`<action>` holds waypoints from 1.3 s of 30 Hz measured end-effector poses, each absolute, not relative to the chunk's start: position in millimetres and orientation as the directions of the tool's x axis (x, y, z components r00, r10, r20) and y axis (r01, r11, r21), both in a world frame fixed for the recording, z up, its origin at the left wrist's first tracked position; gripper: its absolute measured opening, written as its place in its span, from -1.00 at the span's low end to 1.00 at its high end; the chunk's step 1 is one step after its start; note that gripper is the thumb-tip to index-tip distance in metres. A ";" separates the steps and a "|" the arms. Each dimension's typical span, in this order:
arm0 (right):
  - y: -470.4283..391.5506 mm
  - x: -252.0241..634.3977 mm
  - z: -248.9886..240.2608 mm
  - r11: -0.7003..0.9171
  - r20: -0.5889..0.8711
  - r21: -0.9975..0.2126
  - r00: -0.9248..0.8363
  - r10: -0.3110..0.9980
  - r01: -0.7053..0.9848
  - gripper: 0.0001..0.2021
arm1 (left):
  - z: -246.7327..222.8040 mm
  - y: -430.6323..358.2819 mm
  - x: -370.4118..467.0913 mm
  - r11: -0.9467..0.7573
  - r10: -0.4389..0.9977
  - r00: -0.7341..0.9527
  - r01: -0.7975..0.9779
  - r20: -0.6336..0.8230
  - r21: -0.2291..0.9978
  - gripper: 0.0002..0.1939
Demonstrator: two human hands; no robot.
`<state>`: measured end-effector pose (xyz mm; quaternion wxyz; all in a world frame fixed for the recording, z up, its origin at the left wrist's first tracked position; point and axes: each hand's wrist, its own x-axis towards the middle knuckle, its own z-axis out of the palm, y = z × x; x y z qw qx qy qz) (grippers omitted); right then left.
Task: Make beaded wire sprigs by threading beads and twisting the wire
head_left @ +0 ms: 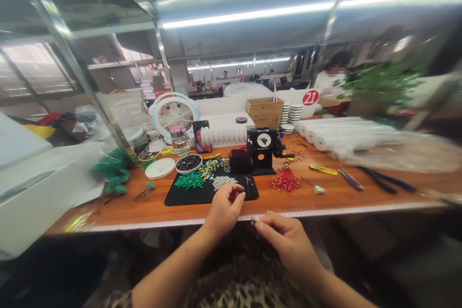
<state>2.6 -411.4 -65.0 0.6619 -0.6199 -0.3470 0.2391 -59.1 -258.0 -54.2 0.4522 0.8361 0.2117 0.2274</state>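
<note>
My left hand [224,206] is over the front edge of a black mat [195,198], thumb and fingertips pinched together. Whatever they hold is too small to make out. Lower and to the right, my right hand [283,233] pinches a small dark looped piece [253,221] just in front of the table edge. Loose silver beads [224,182] lie on the mat beside my left fingers. Behind them are multicoloured beads [212,168], green tube-shaped pieces [189,180] and a white dish [189,169] of black pieces. A pile of red pieces [286,181] lies to the right.
A black hand-cranked device [264,154] stands behind the mat, beside a row of white spools [224,134]. Pliers [388,179], a yellow cutter [323,169] and plastic rolls [346,130] lie on the right. A white box [39,192] and green bundles [117,173] occupy the left.
</note>
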 end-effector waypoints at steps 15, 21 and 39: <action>-417.7 4.6 -69.2 0.094 0.143 -0.989 0.629 0.764 0.111 -0.70 | -56.4 -248.3 -1.2 -0.799 0.582 0.809 0.548 0.086 0.250 -0.73; -417.7 5.1 -72.1 0.072 0.145 -0.988 0.637 0.757 0.139 -0.67 | -63.2 -246.5 -6.6 -0.838 0.519 0.850 0.485 0.090 0.250 -0.71; -405.0 -4.6 -69.1 0.147 0.383 -0.903 0.603 0.700 0.403 -0.74 | -44.1 -283.9 -128.7 0.240 0.384 0.903 0.104 -0.193 0.965 -0.42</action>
